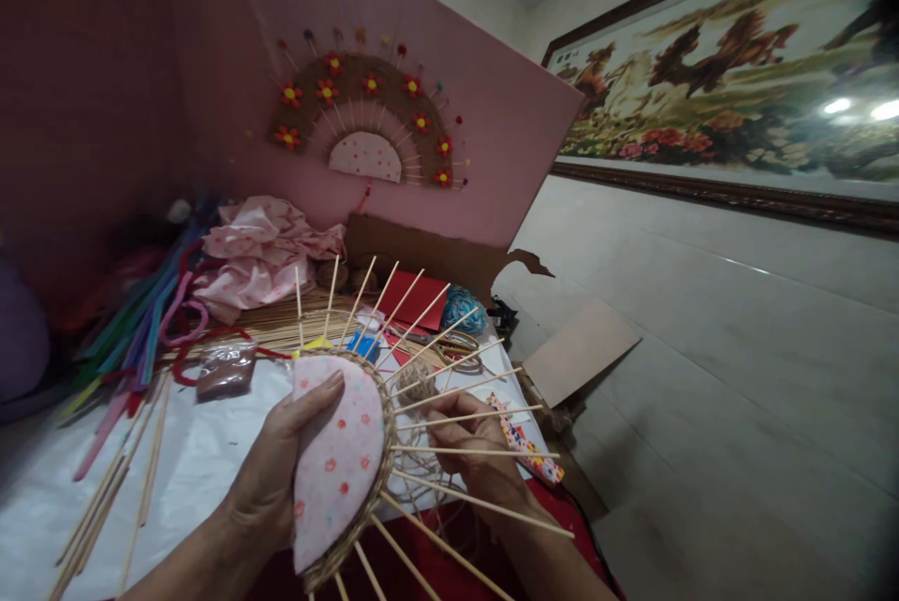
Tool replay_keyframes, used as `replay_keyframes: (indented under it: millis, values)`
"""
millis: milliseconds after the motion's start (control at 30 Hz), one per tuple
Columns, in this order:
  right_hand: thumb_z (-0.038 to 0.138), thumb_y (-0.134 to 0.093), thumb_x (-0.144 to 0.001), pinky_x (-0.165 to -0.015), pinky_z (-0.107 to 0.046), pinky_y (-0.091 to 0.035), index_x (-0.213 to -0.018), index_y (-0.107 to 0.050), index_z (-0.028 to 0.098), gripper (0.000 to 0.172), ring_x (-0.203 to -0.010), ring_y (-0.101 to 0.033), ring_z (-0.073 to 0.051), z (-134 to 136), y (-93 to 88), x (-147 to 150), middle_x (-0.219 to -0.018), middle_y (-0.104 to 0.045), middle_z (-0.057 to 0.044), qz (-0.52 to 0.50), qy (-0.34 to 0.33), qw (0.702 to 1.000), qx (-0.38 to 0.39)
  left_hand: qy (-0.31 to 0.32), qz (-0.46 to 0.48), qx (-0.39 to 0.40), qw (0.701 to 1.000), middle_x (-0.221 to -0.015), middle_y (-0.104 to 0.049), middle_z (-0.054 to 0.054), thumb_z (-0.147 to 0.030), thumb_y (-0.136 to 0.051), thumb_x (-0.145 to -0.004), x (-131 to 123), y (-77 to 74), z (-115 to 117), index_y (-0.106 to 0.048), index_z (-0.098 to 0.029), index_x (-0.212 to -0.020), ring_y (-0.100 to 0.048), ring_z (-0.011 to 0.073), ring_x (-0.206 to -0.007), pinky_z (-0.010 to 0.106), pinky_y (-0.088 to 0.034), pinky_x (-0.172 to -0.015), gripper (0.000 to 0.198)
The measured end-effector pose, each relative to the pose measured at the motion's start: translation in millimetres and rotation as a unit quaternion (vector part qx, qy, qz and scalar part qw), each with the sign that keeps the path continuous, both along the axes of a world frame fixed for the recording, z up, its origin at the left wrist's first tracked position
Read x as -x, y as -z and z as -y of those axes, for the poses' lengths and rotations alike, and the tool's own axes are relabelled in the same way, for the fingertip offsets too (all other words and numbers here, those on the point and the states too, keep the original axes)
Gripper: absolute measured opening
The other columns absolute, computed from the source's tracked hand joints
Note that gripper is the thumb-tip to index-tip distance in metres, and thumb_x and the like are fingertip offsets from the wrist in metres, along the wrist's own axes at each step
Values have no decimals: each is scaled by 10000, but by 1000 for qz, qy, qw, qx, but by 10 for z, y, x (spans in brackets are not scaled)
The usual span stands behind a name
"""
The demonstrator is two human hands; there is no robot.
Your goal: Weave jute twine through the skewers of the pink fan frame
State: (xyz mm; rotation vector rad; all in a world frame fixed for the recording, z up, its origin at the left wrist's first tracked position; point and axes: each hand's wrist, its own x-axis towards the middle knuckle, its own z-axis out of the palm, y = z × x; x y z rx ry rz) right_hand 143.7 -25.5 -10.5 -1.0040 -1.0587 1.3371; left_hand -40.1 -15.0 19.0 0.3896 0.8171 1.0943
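Note:
My left hand [281, 451] grips the straight edge of a half-round panel [337, 461] covered in pale pink flowered cloth, thumb on its front. Braided twine [386, 451] runs around the curved rim, and thin wooden sticks [449, 329] fan out from it. My right hand [478, 451] is behind the sticks on the right side, its fingers bent together near the twine; what they pinch is partly hidden. Loose twine [435, 479] hangs below these fingers, and a ball of twine [418, 383] lies just beyond.
A finished-looking fan-shaped piece [365, 105] with flowers hangs on a pink board [492, 114]. On the table lie pink cloth [259, 245], pipe cleaners [147, 311], bundled sticks [105, 498], a brown packet [226, 370], red paper [414, 299], blue yarn [464, 309] and scissors [464, 353].

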Motion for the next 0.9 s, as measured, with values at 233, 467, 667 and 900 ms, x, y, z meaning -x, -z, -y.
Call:
replay_keyframes:
  millis: [233, 467, 667, 900]
  values:
    - [354, -743, -654, -371, -170, -187, -765, -595, 149, 277, -378, -293, -24, -13, 36, 17, -487, -476, 64, -14, -1, 1000, 2, 2, 15, 26, 1000, -563, -690, 103, -200, -621, -726, 8, 9, -7, -644, -102, -948, -671, 277, -524, 393, -566, -518, 244]
    - [348, -743, -661, -371, -181, -168, -750, -580, 153, 269, -377, -266, -27, -48, 68, 25, -466, -436, 78, -22, 5, 1000, -9, 4, 24, 23, 999, -597, -701, 114, -217, -651, -700, 20, 48, -18, -641, -97, -909, -679, 286, -568, 409, -566, -555, 241]
    - [328, -712, -706, -363, -178, -139, -758, -577, 159, 222, -370, -223, -21, -78, 117, 7, -459, -431, 84, -32, -28, 999, -27, -1, 3, 17, 1000, -640, -711, 128, -213, -657, -690, 12, 50, -27, -613, -104, -886, -682, 295, -591, 409, -563, -556, 229]
    - [322, -685, -732, -377, -183, -158, -775, -592, 154, 196, -384, -236, -28, -63, 125, 15, -468, -426, 78, -17, -2, 999, -34, 3, -5, 18, 1000, -694, -720, 139, -222, -663, -688, 11, 79, -32, -601, -109, -909, -686, 310, -639, 406, -562, -544, 256]
